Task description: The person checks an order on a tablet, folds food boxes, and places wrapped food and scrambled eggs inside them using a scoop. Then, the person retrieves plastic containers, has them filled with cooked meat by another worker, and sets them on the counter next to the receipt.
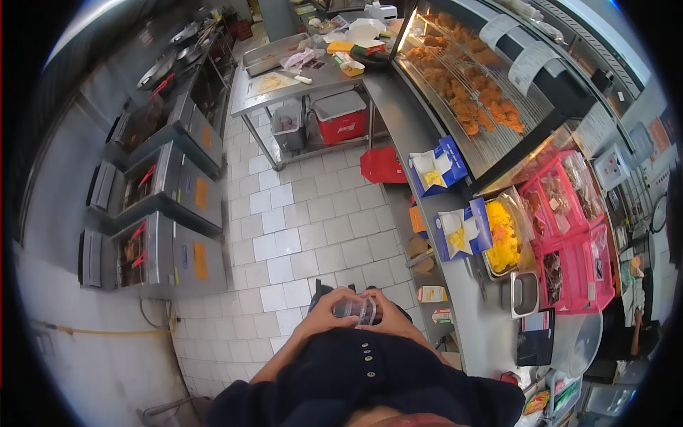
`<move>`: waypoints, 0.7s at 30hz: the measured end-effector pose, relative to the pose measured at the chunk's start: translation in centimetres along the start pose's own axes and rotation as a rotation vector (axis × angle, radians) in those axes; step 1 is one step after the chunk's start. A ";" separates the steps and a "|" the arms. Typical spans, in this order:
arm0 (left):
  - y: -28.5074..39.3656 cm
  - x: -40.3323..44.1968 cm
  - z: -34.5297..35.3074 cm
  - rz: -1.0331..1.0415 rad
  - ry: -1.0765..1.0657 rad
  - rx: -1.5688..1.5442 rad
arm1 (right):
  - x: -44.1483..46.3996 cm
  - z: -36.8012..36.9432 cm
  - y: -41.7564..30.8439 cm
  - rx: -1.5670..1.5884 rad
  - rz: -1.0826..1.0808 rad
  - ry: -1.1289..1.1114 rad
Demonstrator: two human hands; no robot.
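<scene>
Just in front of the dark shirt, clear plastic containers sit held between the left hand and the right hand, each grip curled around one side, with the steel bench off to the right.

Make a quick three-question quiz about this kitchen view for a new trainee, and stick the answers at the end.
1. Multiple choice: what is held between the left hand and the right hand?
A) a knife
B) clear plasticware
C) a blue box

2. True or false: two blue-and-white boxes stand open on the counter.

3. Fill the gap: the red cooler sits ____ the top of the metal table.

Key: 1, B. 2, true; yellow food shows inside both. 3, under.
</scene>
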State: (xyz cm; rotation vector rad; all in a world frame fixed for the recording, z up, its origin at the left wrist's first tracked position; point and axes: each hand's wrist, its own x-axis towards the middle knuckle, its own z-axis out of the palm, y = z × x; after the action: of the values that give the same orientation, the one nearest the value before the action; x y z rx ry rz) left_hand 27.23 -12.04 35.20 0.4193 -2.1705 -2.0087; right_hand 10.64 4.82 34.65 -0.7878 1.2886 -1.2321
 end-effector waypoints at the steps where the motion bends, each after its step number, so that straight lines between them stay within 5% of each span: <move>1: 0.3 1.3 -0.5 0.020 -0.023 0.034 | 0.7 -0.4 -0.6 0.003 0.011 -0.003; 21: -0.5 24.1 -23.6 -0.034 -0.420 -0.019 | 24.7 -3.2 -10.0 0.091 0.079 0.266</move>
State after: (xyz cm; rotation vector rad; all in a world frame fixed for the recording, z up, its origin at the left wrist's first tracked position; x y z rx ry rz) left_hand 11.49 -41.88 34.94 0.0287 -2.3803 -2.3033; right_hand 1.74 -20.40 37.08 -0.5139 1.4515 -1.3542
